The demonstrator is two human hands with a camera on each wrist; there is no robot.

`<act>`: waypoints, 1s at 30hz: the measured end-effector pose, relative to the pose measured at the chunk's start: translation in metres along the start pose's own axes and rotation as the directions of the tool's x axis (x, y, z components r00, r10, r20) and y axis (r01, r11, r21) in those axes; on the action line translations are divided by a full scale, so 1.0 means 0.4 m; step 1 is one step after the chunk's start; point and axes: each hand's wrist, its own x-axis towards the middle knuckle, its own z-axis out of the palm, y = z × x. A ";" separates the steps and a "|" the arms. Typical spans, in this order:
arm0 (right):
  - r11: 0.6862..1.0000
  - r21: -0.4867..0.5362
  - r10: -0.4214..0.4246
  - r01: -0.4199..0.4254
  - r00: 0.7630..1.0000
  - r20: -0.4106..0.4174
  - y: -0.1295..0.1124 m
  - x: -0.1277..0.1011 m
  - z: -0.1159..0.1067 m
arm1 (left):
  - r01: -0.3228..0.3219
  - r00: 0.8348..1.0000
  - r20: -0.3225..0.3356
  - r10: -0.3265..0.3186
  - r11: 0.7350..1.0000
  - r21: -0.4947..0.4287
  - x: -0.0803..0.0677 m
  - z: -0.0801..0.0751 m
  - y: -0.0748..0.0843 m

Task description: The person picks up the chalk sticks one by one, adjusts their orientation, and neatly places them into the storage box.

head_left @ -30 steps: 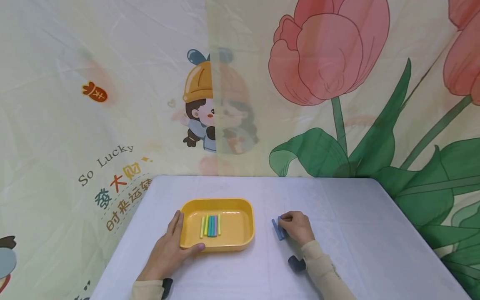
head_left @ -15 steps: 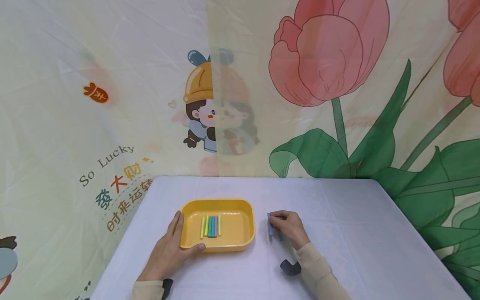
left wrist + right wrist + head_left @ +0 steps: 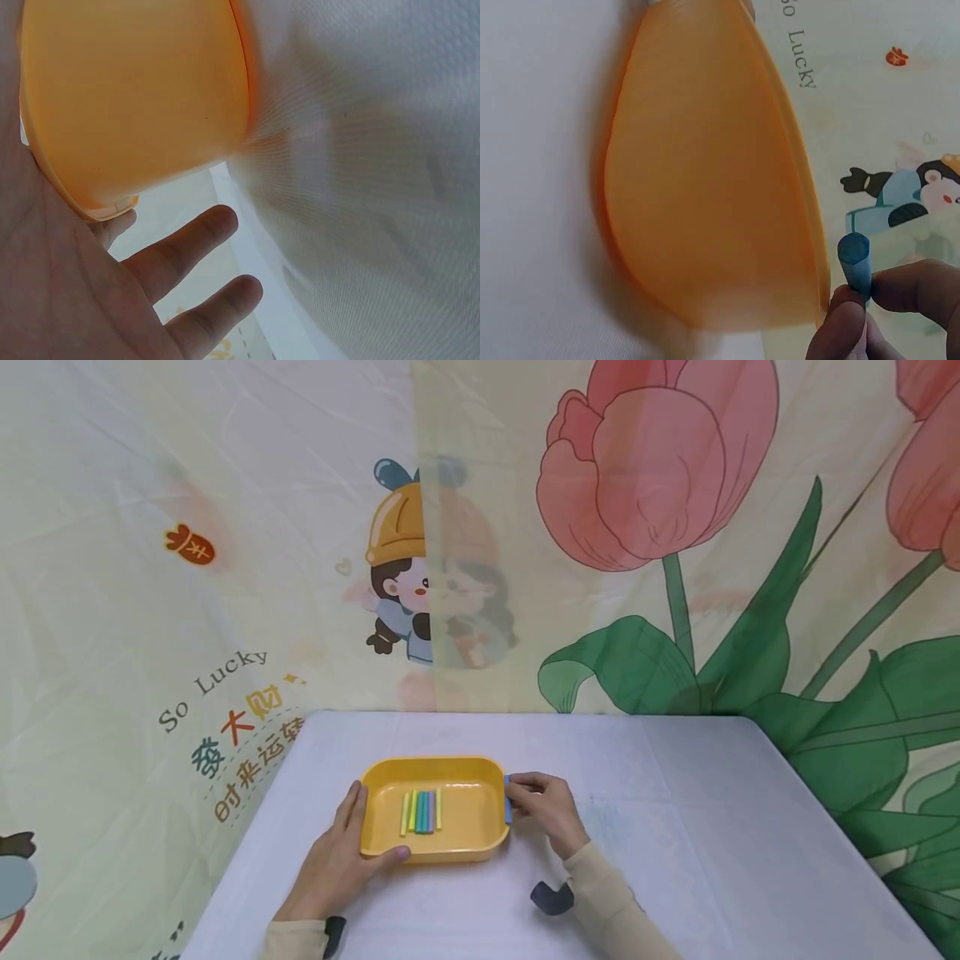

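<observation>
Blue stick [image 3: 507,799]: pinched between thumb and fingertips of my right hand [image 3: 542,807], held upright just above the right rim of the yellow tray [image 3: 480,852]; in the right wrist view its end [image 3: 855,259] pokes up past my fingertips [image 3: 840,315]. Left hand [image 3: 337,860]: resting against the tray's left near corner, fingers straight and slightly spread, thumb along the front wall. Tray contents: a row of coloured sticks [image 3: 422,811], side by side. Table [image 3: 675,827]: white cloth.
</observation>
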 end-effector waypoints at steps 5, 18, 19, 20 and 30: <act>0.999 0.027 -0.033 0.032 0.999 0.037 -0.026 0.004 0.024 | -0.003 1.000 -0.006 0.003 1.000 -0.001 0.001 0.001 -0.001; 0.999 0.040 -0.031 0.029 0.998 0.054 -0.065 0.018 0.074 | -0.003 1.000 -0.008 0.003 1.000 -0.009 -0.002 -0.003 0.002; 0.999 0.037 -0.028 0.026 0.998 0.052 -0.068 0.018 0.079 | -0.004 1.000 -0.010 0.004 1.000 -0.009 -0.002 -0.002 0.001; 0.999 0.037 -0.030 0.028 0.998 0.052 -0.070 0.017 0.083 | -0.004 1.000 -0.010 0.004 1.000 -0.010 -0.002 -0.002 0.001; 0.999 0.033 -0.042 0.040 0.997 0.058 -0.070 0.032 0.134 | -0.006 1.000 -0.007 0.006 1.000 -0.010 -0.002 -0.001 -0.001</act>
